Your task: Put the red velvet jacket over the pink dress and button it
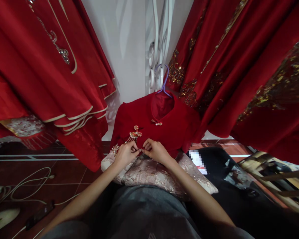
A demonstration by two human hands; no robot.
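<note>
My left hand (126, 154) and my right hand (155, 151) meet in front of me, thumb and forefinger pinched on each. What lies between the fingertips is too small to make out. Just beyond them hangs a red garment (139, 113) on a purple hanger (165, 79). Its chest bears a beaded gold ornament (135, 133), right above my left hand. A smaller jewelled trim (156, 122) sits at the neckline. Under my wrists lies shiny pale pink brocade fabric (149, 174), across my lap.
Long red garments (72, 89) hang at the left, and sequined red ones (239, 66) at the right. White scrollwork metal (151, 53) stands behind the hanger. Cables (27, 176) lie on the tiled floor at left; a wooden slatted rack (281, 182) stands at right.
</note>
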